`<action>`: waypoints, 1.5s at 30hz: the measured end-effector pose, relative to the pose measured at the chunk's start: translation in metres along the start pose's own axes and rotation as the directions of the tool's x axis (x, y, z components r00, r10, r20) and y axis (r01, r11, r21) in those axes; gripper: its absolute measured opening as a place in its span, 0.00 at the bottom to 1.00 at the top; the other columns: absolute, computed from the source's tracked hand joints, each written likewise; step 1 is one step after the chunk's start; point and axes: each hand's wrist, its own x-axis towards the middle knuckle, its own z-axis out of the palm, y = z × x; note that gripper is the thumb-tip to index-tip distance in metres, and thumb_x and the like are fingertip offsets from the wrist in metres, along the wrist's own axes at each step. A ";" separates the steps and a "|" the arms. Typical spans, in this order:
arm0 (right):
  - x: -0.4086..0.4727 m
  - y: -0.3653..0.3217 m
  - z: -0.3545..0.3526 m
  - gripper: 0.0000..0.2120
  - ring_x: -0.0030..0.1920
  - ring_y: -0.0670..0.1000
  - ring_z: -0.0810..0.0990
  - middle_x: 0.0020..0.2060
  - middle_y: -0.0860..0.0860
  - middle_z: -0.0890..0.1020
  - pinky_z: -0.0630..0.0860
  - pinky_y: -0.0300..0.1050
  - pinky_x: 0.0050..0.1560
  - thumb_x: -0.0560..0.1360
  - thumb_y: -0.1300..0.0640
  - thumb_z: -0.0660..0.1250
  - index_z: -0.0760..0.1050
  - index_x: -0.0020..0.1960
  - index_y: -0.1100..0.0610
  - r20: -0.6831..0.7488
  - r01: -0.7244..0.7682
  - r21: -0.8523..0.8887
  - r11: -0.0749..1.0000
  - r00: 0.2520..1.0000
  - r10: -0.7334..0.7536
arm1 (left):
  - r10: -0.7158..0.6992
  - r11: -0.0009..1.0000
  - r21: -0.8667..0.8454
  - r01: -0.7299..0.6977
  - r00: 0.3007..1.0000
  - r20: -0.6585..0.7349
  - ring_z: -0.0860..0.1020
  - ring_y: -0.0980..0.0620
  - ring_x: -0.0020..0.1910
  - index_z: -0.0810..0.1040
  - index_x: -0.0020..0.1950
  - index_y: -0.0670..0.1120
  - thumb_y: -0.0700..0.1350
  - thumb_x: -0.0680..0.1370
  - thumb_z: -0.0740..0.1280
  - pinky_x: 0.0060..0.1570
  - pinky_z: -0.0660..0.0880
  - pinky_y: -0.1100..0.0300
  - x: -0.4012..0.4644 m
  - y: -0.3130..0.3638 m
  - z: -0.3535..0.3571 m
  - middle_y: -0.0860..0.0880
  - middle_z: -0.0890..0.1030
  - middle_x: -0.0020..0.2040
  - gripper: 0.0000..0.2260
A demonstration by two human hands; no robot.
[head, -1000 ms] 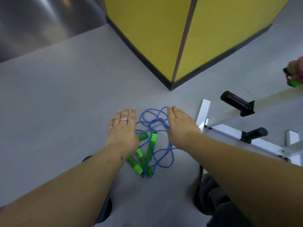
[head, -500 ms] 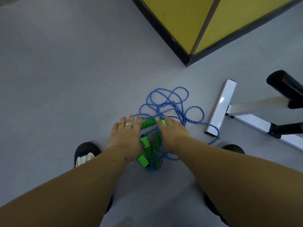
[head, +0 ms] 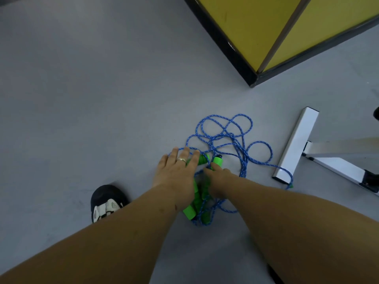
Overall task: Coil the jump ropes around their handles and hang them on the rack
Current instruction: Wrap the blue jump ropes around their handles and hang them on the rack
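Left hand (head: 176, 173), a gold ring on one finger, lies flat with straight fingers over the upper end of the bright green foam handles (head: 196, 201), pressing on them rather than curling round. Right hand (head: 220, 177) reaches in from the other side, its fingers bent down onto the handles; whether they have closed round one or only touch it cannot be told, since the fingertips are hidden beneath the hand.

The handles lie bunched together on the grey floor (head: 82, 99) between the two hands, and the blue braided jump rope cord (head: 231, 140) sprawls from them in loose, crossing loops toward the far side. One strand runs out to the white metal foot of the rack (head: 295, 144) and ends just beside it.

As I judge it, the task is at its very start: nothing is coiled, the cord is tangled, nothing hangs on the rack. Gathering the handles, untangling, winding and hanging all remain.

A black and white shoe (head: 107, 201) stands near the left forearm, and a yellow panel with a black base (head: 256, 27) stands beyond. No brand, label or writing is readable anywhere.
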 end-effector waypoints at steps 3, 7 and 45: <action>0.005 -0.003 -0.002 0.33 0.70 0.62 0.67 0.78 0.52 0.56 0.71 0.58 0.68 0.77 0.53 0.65 0.57 0.79 0.53 -0.021 -0.005 0.048 0.999 1.000 0.006 | 0.005 1.000 -0.012 -0.005 1.000 -0.003 0.41 0.43 0.83 0.37 0.83 0.54 0.46 0.78 0.62 0.80 0.44 0.44 -0.006 -0.001 -0.004 0.49 0.42 0.84 0.42; -0.011 -0.010 -0.016 0.19 0.58 0.54 0.78 0.63 0.51 0.76 0.78 0.52 0.58 0.74 0.51 0.69 0.76 0.63 0.51 -0.148 0.021 0.252 0.968 0.989 0.017 | -0.009 1.000 -0.022 0.009 1.000 -0.014 0.40 0.43 0.83 0.37 0.83 0.54 0.43 0.78 0.62 0.80 0.44 0.45 -0.010 -0.007 -0.013 0.49 0.42 0.84 0.42; -0.359 0.042 -0.185 0.11 0.55 0.46 0.80 0.53 0.48 0.83 0.75 0.57 0.63 0.76 0.45 0.64 0.78 0.57 0.42 -0.601 0.587 0.573 0.571 0.775 -0.194 | -0.008 0.091 -0.861 -0.500 0.865 -0.503 0.66 0.53 0.30 0.71 0.41 0.55 0.55 0.83 0.62 0.39 0.68 0.49 -0.132 0.133 -0.321 0.54 0.66 0.30 0.11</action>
